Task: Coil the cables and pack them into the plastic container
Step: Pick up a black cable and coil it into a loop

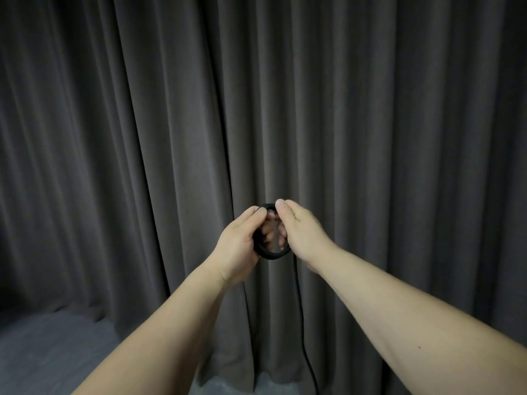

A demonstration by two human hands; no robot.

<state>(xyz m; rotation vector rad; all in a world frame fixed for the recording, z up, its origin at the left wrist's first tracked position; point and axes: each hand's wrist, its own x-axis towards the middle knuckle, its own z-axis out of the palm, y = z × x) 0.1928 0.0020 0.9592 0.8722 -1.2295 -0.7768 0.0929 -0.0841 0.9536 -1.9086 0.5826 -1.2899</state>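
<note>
While the loose cable end [302, 332] is hanging before the curtain [114, 138], the left hand [236, 238] and right hand [299, 232] are gripping the black cable coil [271, 256].

Cable [302, 323] tail runs off the bottom edge, far end not visible. Coil [271, 255] sides hidden behind left hand [238, 243] and right hand [302, 232]. Fingers [269, 232] behind the coil blurred. Both forearms cut by the bottom edge.

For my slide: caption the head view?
Both hands hold a coiled black cable before a curtain.
</note>
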